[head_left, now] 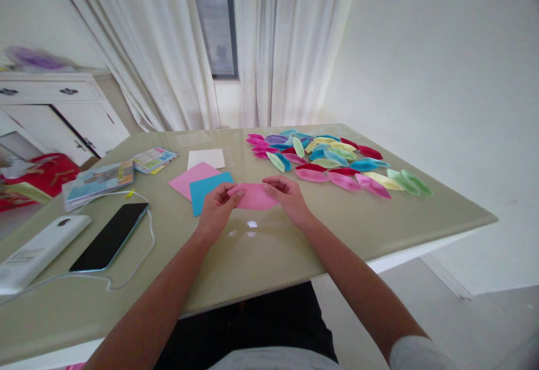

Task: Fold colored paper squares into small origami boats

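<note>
A folded pink paper (pixel 255 197) lies on the glossy table (pixel 261 257) between my two hands. My left hand (pixel 217 208) pinches its left end with fingers closed. Pressing on its right upper edge, my right hand (pixel 289 196) has its fingers curled over the paper. Just left of my left hand lie flat sheets: a blue one (pixel 206 189), a pink one (pixel 191 178) and a white one (pixel 206 158). Several folded paper boats (pixel 332 162) in pink, red, blue, green and yellow lie spread at the far right of the table.
A black phone (pixel 110 235) with a white cable (pixel 143 257) lies at the left, beside a white box-like device (pixel 37 251). Booklets (pixel 101 180) and a leaflet (pixel 154 159) sit further back. A white cabinet (pixel 63 112) and curtains (pixel 269 50) stand behind the table.
</note>
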Action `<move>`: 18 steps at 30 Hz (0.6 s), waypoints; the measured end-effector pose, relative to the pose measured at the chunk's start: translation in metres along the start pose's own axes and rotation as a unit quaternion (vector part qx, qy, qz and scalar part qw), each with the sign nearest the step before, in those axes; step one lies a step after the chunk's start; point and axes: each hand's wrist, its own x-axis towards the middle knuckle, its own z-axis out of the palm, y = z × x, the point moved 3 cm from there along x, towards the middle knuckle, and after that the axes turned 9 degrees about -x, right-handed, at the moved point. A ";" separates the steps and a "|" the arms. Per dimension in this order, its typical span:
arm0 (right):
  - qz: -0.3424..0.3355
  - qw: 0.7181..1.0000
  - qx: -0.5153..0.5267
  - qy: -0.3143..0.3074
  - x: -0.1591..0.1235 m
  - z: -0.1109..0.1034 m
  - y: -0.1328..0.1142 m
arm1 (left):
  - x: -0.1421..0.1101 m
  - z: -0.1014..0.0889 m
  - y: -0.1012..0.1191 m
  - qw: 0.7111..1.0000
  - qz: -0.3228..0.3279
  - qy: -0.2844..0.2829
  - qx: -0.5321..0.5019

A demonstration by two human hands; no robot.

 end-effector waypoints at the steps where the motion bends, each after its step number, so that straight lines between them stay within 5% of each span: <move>1: 0.002 1.000 0.002 0.001 0.000 -0.001 0.001 | 0.000 -0.001 -0.001 1.000 -0.006 0.005 -0.006; 9: -0.014 0.997 -0.015 0.071 0.000 -0.005 0.001 | -0.001 0.004 -0.004 0.998 -0.061 -0.018 -0.018; 18: -0.006 0.999 -0.020 0.040 -0.001 -0.005 -0.005 | -0.002 0.006 -0.004 0.996 -0.070 -0.038 -0.027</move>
